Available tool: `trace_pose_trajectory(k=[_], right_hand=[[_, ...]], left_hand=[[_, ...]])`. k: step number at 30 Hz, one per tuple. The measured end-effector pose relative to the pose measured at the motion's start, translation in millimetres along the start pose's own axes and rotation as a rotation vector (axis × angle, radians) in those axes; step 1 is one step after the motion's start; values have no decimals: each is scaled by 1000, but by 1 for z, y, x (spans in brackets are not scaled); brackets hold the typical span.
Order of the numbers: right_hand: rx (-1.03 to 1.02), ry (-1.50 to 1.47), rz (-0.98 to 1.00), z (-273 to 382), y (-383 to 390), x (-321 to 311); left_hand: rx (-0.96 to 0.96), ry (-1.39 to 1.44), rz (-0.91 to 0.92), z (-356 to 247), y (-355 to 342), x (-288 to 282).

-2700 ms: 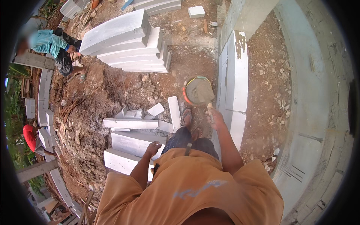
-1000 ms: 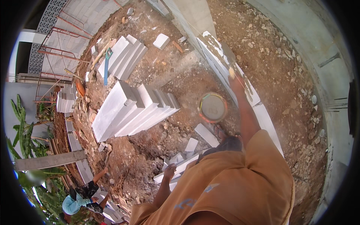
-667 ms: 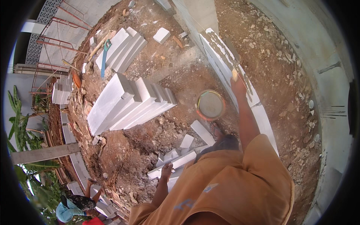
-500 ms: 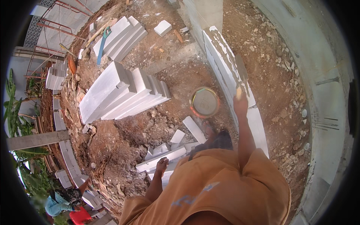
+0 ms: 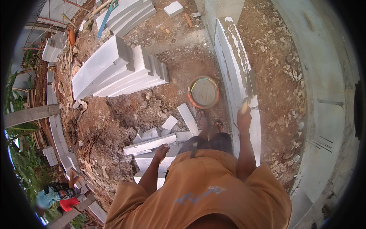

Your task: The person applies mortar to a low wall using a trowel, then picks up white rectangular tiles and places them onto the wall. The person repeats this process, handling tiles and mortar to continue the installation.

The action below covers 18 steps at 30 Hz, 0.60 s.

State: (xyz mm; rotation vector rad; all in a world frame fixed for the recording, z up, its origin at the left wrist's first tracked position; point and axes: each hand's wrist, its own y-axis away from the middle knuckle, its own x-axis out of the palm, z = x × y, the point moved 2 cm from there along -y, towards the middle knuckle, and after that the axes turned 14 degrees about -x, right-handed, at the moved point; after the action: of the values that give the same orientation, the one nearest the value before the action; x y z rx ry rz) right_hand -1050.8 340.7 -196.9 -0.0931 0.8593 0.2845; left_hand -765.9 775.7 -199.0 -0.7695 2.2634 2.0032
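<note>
My right hand (image 5: 244, 120) grips the wooden handle of a trowel (image 5: 250, 84). Its grey blade lies along the top of a low wall of white blocks (image 5: 225, 57), at the near end of a grey mortar layer (image 5: 237, 42). White block surface shows along the layer's edges. Down at the left, my left hand (image 5: 162, 151) hangs with curled fingers above stacked white blocks (image 5: 148, 144); whether anything is inside it I cannot make out. A round bucket (image 5: 191, 101) with an orange rim, filled with grey mortar, stands on the ground between my feet and the wall.
Tall stacks of white blocks (image 5: 100, 70) stand on the left, with a blue-handled saw (image 5: 106, 19) on the farther one. Loose blocks (image 5: 187, 118) lie near my feet. Rubble borders a concrete wall (image 5: 328, 76) at right. Another person (image 5: 51, 196) is at the lower left.
My right hand and the trowel have come nearer to me along the wall top. The view has shifted, bringing both my feet into sight. My left hand stays low with fingers curled.
</note>
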Motion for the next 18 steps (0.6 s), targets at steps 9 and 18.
trace_pose_trajectory(k=[9,18], right_hand=[[-64,14,-13,20,-51,16],[-146,137,475,9,-17,124]], left_hand=[[-113,91,36,22,15,21],[-315,317,80,108,-7,61]])
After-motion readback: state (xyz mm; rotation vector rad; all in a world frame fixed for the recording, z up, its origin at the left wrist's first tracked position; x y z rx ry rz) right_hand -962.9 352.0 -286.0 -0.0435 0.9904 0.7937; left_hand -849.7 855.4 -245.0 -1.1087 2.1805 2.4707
